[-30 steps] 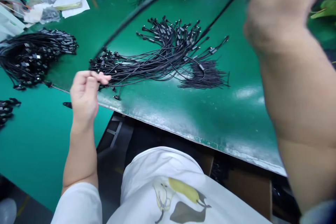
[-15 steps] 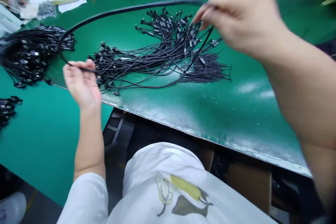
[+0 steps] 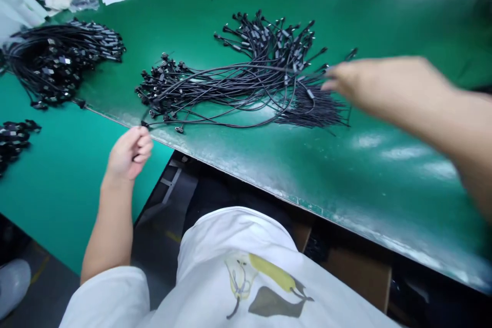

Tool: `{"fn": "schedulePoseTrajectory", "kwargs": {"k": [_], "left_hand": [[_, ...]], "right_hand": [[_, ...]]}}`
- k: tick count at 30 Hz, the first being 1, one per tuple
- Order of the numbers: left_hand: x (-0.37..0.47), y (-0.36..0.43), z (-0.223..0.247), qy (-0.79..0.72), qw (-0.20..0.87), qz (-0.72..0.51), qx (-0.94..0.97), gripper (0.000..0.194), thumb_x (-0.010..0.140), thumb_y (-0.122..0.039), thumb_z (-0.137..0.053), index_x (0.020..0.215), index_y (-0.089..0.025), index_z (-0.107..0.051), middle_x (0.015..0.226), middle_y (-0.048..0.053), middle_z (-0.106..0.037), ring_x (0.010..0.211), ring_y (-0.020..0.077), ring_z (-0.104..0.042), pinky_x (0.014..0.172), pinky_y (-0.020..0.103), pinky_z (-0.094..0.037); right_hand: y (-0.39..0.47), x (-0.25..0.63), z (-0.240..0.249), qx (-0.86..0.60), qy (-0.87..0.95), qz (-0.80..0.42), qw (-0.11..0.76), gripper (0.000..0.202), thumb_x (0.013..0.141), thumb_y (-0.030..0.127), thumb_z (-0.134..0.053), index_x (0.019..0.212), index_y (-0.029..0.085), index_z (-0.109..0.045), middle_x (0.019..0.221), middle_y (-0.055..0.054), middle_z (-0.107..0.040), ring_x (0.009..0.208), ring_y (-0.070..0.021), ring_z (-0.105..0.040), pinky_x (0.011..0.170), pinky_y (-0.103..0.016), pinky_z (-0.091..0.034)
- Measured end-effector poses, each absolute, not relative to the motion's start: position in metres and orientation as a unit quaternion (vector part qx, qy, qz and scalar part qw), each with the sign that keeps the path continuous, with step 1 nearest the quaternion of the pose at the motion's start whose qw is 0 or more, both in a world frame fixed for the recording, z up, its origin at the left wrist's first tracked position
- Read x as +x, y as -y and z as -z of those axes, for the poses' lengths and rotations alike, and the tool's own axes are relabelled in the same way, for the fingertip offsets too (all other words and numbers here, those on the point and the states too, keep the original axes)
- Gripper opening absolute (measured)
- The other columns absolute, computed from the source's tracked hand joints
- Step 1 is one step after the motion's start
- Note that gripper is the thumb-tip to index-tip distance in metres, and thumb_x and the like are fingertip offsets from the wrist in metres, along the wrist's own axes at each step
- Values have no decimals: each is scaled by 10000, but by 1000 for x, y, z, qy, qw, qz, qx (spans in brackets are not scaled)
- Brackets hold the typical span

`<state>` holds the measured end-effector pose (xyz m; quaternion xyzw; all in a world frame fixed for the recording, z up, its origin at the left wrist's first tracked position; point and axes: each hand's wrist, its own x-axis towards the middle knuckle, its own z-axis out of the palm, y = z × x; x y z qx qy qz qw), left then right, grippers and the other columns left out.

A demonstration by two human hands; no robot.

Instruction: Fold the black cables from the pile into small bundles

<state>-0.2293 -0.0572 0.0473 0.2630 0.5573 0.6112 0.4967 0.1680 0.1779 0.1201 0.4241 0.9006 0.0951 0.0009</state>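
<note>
left hand point(image 3: 128, 154): fingers curled narrow, pinching a connector end, I judge | right hand point(image 3: 378, 87): blurred, grip unclear | cable bundle point(image 3: 246, 79) on bench point(image 3: 346, 164) between both hands' fingertips | light, limp, tangle-prone; grip at connectors

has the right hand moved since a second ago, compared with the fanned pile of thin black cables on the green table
Yes. The right hand has come down from high above the fanned pile of thin black cables to its right end, fingertips at the cables there.

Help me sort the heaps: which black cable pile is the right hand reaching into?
The middle pile, fanned across the darker mat; the right hand overlaps its far end, unlike the left-side pile.
</note>
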Motion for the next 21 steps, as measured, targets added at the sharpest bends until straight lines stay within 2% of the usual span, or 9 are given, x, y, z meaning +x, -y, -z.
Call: {"fn": "schedulePoseTrajectory", "kwargs": {"k": [1, 3, 5, 7, 9, 12, 14, 17, 21], "left_hand": [[-213, 56, -46, -561, 518, -582, 280, 275, 807, -395, -700, 775, -179, -533, 593, -62, -368, 425, 41, -295, 319, 147, -160], [-173, 49, -45, -574, 515, -526, 360, 255, 866, -435, -632, 868, -186, -573, 675, -20, -495, 490, 73, -433, 360, 163, -282], [-131, 40, -44, -582, 444, -485, 478, 235, 915, -414, -570, 958, -188, -620, 867, 51, -613, 704, 126, -582, 520, 209, -453], [-99, 35, -45, -559, 393, -450, 575, 229, 944, -379, -532, 997, -187, -644, 1013, 90, -649, 918, 174, -613, 758, 280, -514], [-83, 35, -45, -523, 427, -441, 591, 258, 973, -382, -483, 1024, -184, -640, 897, 65, -653, 865, 172, -608, 837, 318, -497], [-81, 36, -44, -472, 559, -461, 502, 317, 970, -440, -490, 1030, -168, -640, 612, -27, -472, 591, 120, -484, 653, 269, -480], [-86, 36, -42, -442, 628, -466, 439, 323, 922, -458, -577, 988, -153, -661, 583, -47, -380, 525, 93, -383, 526, 220, -415], [-96, 35, -41, -421, 686, -472, 360, 298, 859, -428, -671, 921, -137, -675, 583, -58, -327, 486, 60, -279, 432, 166, -323], [-113, 31, -47, -406, 680, -555, 254, 202, 886, -328, -632, 888, -131, -675, 596, -68, -247, 458, 46, -204, 374, 120, -253]], "right_hand": [[-157, 160, -108, 403, -904, -119, 75, 226, 963, 350, -580, 868, 160, -657, 819, -93, -684, 707, -209, -640, 492, -270, -248], [-111, 142, -89, 288, -948, -50, 125, 145, 956, 291, -575, 904, 173, -641, 871, -68, -697, 712, -187, -647, 486, -261, -237], [-75, 126, -85, 177, -980, 17, 87, 179, 989, 282, -493, 916, 190, -629, 857, -38, -687, 685, -153, -628, 492, -260, -239], [-59, 115, -93, 154, -988, 19, 22, 260, 1015, 300, -412, 918, 195, -629, 820, -32, -666, 670, -141, -604, 498, -270, -215], [-63, 114, -104, 202, -979, -18, -25, 321, 1024, 345, -379, 921, 188, -639, 816, -41, -655, 696, -146, -596, 506, -276, -186], [-87, 128, -113, 278, -958, -60, -43, 374, 1023, 430, -385, 921, 186, -650, 863, -45, -657, 748, -157, -598, 516, -268, -174], [-101, 142, -111, 316, -945, -74, -48, 354, 1013, 451, -420, 948, 196, -657, 906, -44, -662, 792, -174, -607, 510, -264, -192], [-116, 165, -98, 358, -929, -68, -69, 309, 985, 457, -487, 1021, 210, -668, 967, -53, -675, 859, -203, -625, 517, -283, -274], [-127, 195, -69, 333, -936, 28, -110, 365, 992, 468, -446, 1119, 203, -663, 1044, -85, -700, 934, -208, -644, 685, -305, -437]]}}
